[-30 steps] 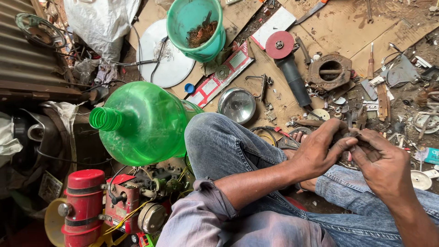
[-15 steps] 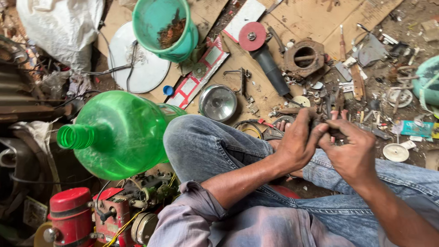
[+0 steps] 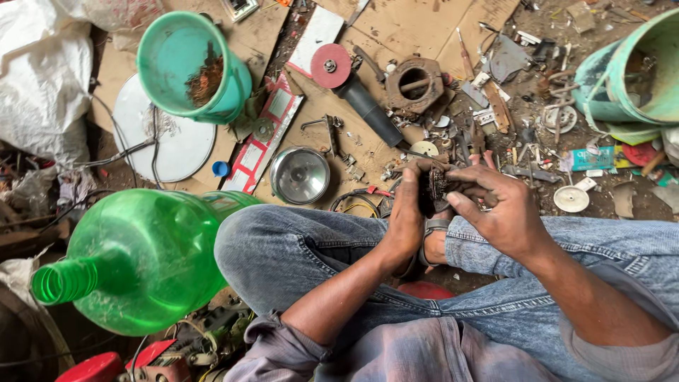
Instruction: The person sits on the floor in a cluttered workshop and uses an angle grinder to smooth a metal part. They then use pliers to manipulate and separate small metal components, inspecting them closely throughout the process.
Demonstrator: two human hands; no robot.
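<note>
Seen from the head camera, I sit cross-legged in blue jeans (image 3: 297, 255). Both hands meet over my shins around a small dark rusty metal part (image 3: 433, 189). My left hand (image 3: 409, 212) cups it from the left with the thumb on top. My right hand (image 3: 496, 205) grips it from the right, fingers curled over its edge. Most of the part is hidden between the fingers. An angle grinder (image 3: 357, 92) with a red disc lies on cardboard just beyond my hands, next to a rusty round metal housing (image 3: 414, 85).
A big green plastic bottle (image 3: 148, 262) lies at my left knee. A teal bucket (image 3: 191, 67) holding rusty scrap stands far left on a white disc (image 3: 166, 148). A shiny round metal lid (image 3: 300, 175), another teal bucket (image 3: 629, 71) far right and several scattered scrap parts surround me.
The view has swung to the right and down, so the bottle and bucket sit further left. My hands stay on the dark part and have turned it slightly between them.
</note>
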